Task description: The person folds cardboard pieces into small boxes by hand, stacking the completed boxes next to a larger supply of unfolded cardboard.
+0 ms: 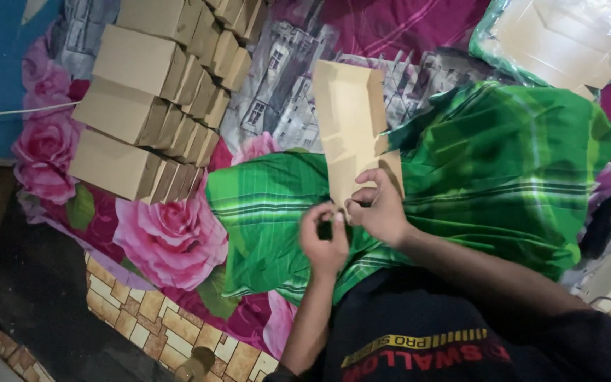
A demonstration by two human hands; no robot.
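Head view. A person is holding a flat, unfolded brown cardboard box blank [351, 127] upright over a green plaid cloth [489, 177] lying across the lap. Right hand [380, 209] is gripping the blank's lower edge, fingers clamped on the card w/ thumb in front. Left hand [323, 237] is pinching the bottom corner just beside it, fingers together on the card; the two hands are nearly touching.

Containers: rows of assembled brown boxes [153, 92] are standing closed, packed side by side on the floral bedsheet [171, 240] at upper left; contents cannot be seen. A clear plastic bag [567, 35] at upper right is holding more flat pale card pieces; it is cut off by the frame edge, so the count cannot be told.

Hidden/unclear: the blank's lowest flap is covered by the fingers. A white cord [15, 111] is running off the left edge. Tiled floor [157, 325] at lower left is dim. A small brownish round object at bottom centre is too blurred to identify.
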